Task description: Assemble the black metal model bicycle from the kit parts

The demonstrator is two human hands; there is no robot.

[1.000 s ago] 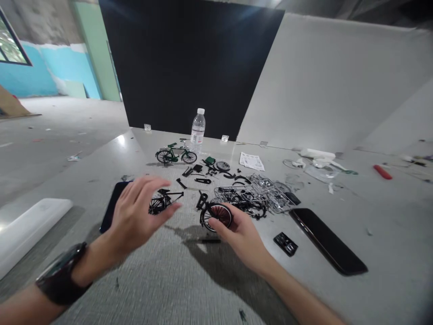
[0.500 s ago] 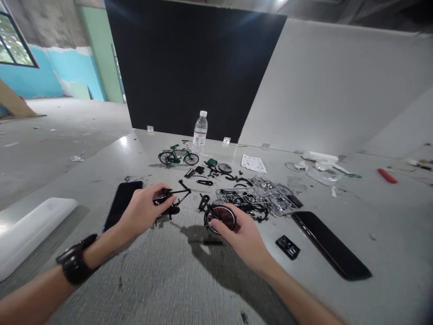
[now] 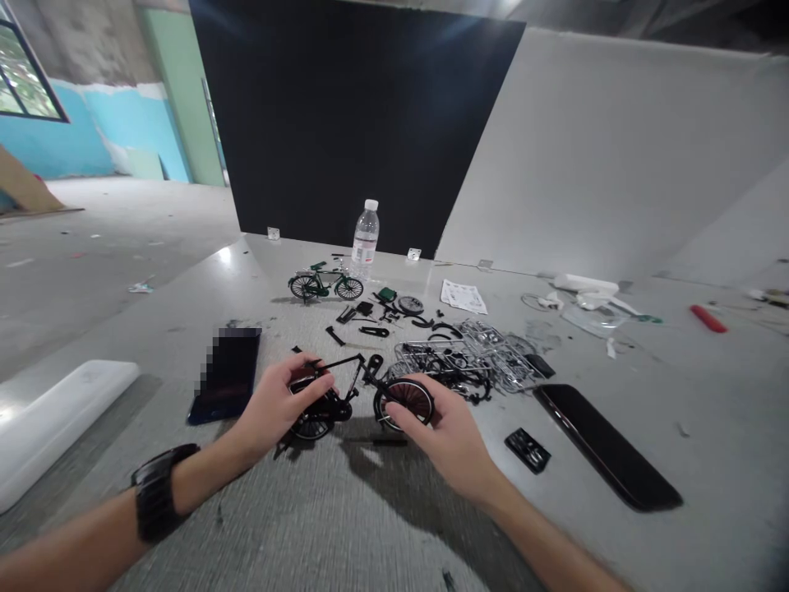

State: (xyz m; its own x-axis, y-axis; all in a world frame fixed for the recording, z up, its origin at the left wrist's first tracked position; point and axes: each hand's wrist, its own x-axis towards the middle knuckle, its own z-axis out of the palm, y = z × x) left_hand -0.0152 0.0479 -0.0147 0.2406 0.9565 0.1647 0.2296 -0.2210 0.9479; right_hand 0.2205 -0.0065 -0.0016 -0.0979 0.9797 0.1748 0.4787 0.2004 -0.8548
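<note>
My left hand is closed on the rear part of a black model bicycle frame, its rear wheel hanging below the fingers. Pinched between thumb and fingers of my right hand is a small front wheel with a dark tyre, pale rim and black fork. The fork's top meets the front end of the frame; whether they are joined I cannot tell. Beneath lies a thin black rod. Farther back stands a green model bicycle, complete with both wheels.
Chrome sprues and black part sprues lie right of centre. Phones rest left and right, near a small black tray. Behind are a water bottle, paper and a black panel.
My left hand has brought the bicycle frame right and slightly down, up against the fork. My right hand has stayed nearly in place with the wheel.
</note>
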